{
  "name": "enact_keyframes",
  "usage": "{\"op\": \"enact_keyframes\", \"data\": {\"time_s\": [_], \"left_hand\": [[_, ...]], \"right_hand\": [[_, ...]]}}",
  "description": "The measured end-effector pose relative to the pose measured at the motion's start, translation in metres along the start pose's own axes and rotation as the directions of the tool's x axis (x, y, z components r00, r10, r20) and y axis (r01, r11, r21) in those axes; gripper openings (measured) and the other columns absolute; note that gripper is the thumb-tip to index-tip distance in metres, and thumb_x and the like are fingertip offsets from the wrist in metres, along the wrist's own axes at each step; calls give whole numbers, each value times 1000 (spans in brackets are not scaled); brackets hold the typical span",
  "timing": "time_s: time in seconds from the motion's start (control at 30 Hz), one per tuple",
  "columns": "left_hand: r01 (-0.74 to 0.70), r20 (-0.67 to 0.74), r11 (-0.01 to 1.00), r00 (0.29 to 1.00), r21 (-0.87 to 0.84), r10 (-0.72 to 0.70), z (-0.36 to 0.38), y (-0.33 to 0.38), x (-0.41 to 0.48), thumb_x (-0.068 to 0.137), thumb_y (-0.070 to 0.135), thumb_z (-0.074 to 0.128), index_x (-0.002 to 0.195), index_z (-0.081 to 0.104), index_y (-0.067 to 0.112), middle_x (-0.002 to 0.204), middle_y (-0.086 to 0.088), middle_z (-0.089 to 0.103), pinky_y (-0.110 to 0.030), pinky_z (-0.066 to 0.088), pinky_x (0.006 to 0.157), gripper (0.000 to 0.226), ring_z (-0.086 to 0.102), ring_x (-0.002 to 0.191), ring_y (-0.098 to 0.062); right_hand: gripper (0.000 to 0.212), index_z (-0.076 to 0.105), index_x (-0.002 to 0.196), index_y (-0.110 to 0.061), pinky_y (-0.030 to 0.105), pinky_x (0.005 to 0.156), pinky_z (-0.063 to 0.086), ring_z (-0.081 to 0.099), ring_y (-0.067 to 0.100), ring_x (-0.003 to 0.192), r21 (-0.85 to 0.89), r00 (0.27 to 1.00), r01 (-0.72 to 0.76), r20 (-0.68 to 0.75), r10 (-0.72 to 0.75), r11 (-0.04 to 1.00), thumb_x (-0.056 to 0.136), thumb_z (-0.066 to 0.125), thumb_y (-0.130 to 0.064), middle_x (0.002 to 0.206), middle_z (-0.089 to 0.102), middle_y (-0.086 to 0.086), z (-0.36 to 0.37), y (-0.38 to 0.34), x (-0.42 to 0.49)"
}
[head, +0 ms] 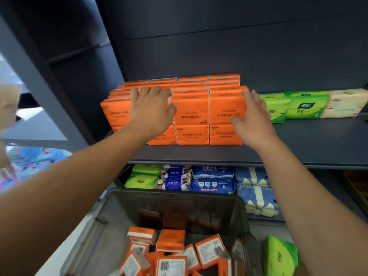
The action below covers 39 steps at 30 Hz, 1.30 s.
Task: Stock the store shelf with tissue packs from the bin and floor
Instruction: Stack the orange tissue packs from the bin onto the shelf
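Dark shelf (302,150), orange tissue packs (191,109) beside green packs (305,106), left hand (152,109), right hand (253,114) pressing them, grip open

tissue packs (191,110) on shelf (298,144), bin (175,198) below

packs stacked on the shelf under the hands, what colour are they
Orange, with dark COTTON TISSUE lettering, on the stacked packs; the head view shows it best.

Dark shelf (298,140) carries stacked orange tissue packs (191,110), green packs (306,105), cream pack (344,104).
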State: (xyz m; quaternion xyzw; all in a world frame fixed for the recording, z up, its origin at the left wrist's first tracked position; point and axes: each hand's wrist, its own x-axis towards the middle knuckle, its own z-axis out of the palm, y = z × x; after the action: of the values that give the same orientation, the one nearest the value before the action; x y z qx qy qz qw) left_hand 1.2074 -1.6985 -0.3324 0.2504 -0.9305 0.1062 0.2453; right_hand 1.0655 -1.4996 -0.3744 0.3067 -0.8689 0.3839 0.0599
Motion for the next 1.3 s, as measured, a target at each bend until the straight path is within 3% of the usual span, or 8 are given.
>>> {"op": "enact_keyframes", "data": {"time_s": [0.1,0.33,0.57,0.7,0.97,1.3], "left_hand": [[-14,43,997,999,82,10,-14,-7,-26,95,45,45,135,50,21,133,-5,54,-47,23,104,46,46,124,-31],[-6,92,991,996,133,-6,-39,-18,-98,92,47,50,135,49,23,130,-3,54,-45,29,96,50,50,116,-32],[38,184,997,982,68,-50,-51,-26,-174,91,48,50,133,48,21,130,-3,52,-44,37,94,50,48,119,-31],[59,245,998,967,29,-64,-44,-35,-220,92,47,50,136,45,23,136,-1,49,-43,39,97,50,46,124,-27],[189,429,982,887,2,-172,-9,-54,-298,94,48,49,135,48,23,137,-2,51,-45,39,102,48,46,126,-27],[63,647,994,756,87,-104,34,-70,-335,97,39,46,129,53,23,126,-2,58,-41,42,96,37,53,119,-26]], "right_hand": [[64,30,152,-17,46,117,21,14,32,148,-232,992,63,121,-36,971,93,56,-25,160,21,9,-6,-13,-27],[63,26,155,-22,46,116,24,19,30,147,-356,951,121,308,-6,927,98,51,-35,161,24,4,-16,-36,-103],[59,28,154,-21,46,111,32,30,28,141,-366,927,173,373,-26,914,99,47,-33,156,33,3,-4,-52,-161],[60,26,155,-21,44,113,29,25,27,145,-403,895,211,446,-10,890,99,46,-33,159,28,3,12,-51,-189],[58,28,154,-24,45,111,32,28,26,144,-426,824,238,564,51,873,100,45,-37,158,31,0,38,-36,-231],[55,34,151,-27,44,103,42,40,20,137,-424,740,236,661,121,874,99,47,-37,152,41,-4,82,-16,-254]]}}
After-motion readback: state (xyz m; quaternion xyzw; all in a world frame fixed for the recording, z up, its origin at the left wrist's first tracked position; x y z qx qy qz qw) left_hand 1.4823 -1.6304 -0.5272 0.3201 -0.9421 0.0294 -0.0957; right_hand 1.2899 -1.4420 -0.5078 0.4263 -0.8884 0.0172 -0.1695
